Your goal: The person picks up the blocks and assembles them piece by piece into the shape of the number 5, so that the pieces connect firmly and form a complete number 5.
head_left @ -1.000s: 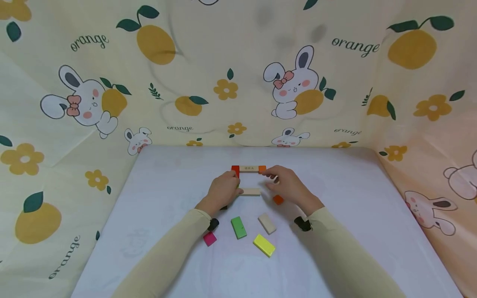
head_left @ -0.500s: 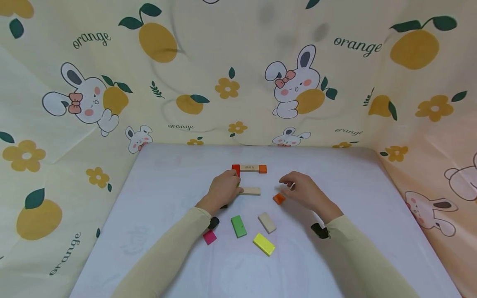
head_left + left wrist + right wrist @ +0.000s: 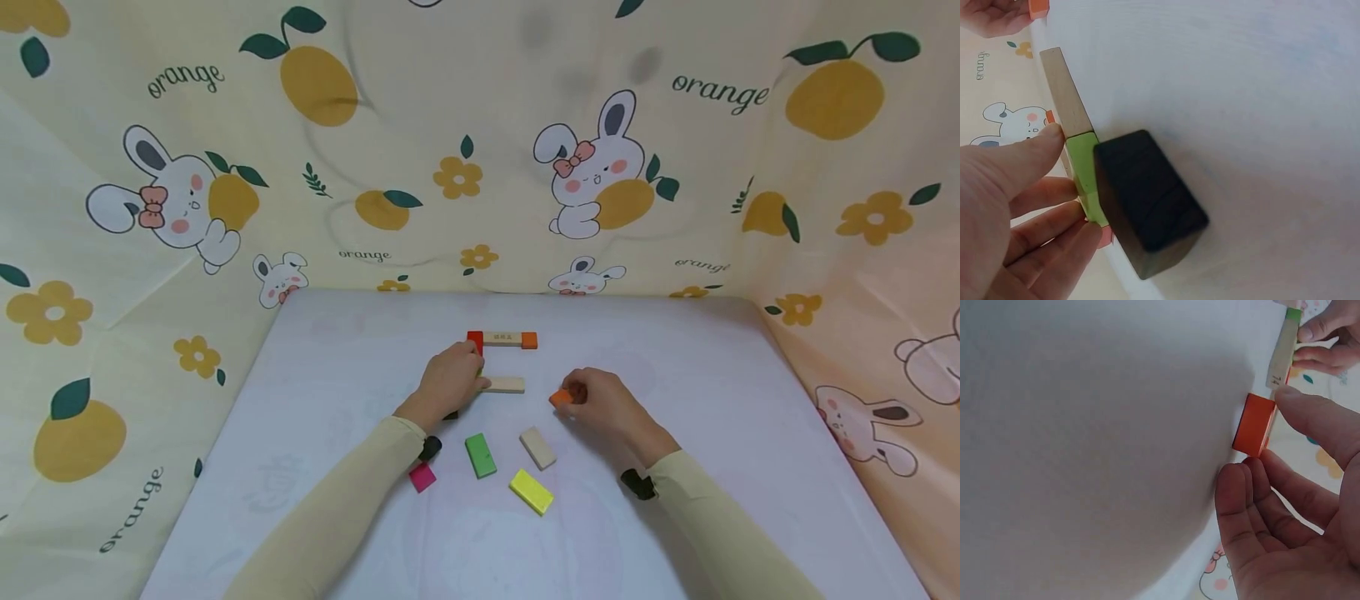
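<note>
My left hand [image 3: 450, 379] holds a green block [image 3: 1083, 164] between thumb and fingertips. A plain wooden block [image 3: 506, 385] meets the green one end to end. Beyond it, a red block [image 3: 475, 340], a wooden block with printed marks [image 3: 502, 339] and an orange end block [image 3: 529, 340] form a row; part of the red one is hidden by the hand. To the right, my right hand [image 3: 609, 408] pinches a loose orange block [image 3: 1254, 425] by its ends, thumb on one side and index finger on the other, low over the white table.
Nearer the front of the table [image 3: 337, 533] lie a green block [image 3: 481, 456], a wooden block [image 3: 537, 448], a yellow block [image 3: 531, 492] and a pink block [image 3: 422, 477]. A black block [image 3: 1150, 190] stands close to the left hand. Patterned cloth [image 3: 480, 108] rises behind.
My right hand has left the orange block at the end of the back row, moved right and toward the front, and taken hold of the loose orange block. The left hand stays put.
</note>
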Tool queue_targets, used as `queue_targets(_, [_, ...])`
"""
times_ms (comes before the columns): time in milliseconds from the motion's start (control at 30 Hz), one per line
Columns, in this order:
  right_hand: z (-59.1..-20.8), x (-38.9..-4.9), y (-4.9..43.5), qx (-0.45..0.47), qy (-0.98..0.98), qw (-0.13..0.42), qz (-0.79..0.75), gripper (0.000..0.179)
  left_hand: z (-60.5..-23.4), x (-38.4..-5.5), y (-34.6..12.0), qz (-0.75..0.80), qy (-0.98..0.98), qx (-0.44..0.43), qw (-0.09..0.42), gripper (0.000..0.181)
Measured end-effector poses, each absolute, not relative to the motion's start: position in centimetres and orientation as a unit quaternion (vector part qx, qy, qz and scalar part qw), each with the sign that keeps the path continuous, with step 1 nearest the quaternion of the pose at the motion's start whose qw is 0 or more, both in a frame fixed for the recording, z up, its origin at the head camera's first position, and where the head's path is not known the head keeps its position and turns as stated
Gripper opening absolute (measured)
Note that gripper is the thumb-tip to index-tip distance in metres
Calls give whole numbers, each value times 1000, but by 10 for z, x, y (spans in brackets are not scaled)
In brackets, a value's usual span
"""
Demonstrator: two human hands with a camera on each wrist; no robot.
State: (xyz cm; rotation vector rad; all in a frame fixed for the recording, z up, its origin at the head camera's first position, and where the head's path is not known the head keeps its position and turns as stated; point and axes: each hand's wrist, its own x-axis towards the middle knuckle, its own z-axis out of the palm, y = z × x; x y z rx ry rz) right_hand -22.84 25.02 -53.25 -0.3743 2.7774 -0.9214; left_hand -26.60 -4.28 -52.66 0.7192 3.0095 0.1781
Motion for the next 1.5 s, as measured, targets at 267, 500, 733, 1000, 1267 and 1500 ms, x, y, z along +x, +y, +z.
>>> queue_targets(267, [-531, -229, 250, -135, 937, 101, -305, 29, -528, -267, -43, 61, 971, 230, 21, 30])
queue_targets(500, [-524, -235, 244, -150, 937, 85, -303, 31, -528, -268, -43, 65, 971, 230, 22, 30])
queue_targets(733, [-510, -242, 232, -163, 937, 92, -295, 33, -528, -269, -43, 70, 971, 226, 26, 29])
queue_targets(1000, [-514, -253, 221, -179, 931, 102, -300, 35, -529, -270, -44, 67, 971, 228, 19, 28])
queue_targets(1267, [-521, -258, 209, -179, 929, 117, -302, 30, -529, -270, -45, 66, 971, 228, 24, 28])
queue_targets(1500, [-527, -261, 205, -184, 931, 115, -293, 27, -530, -270, -45, 78, 969, 232, 20, 28])
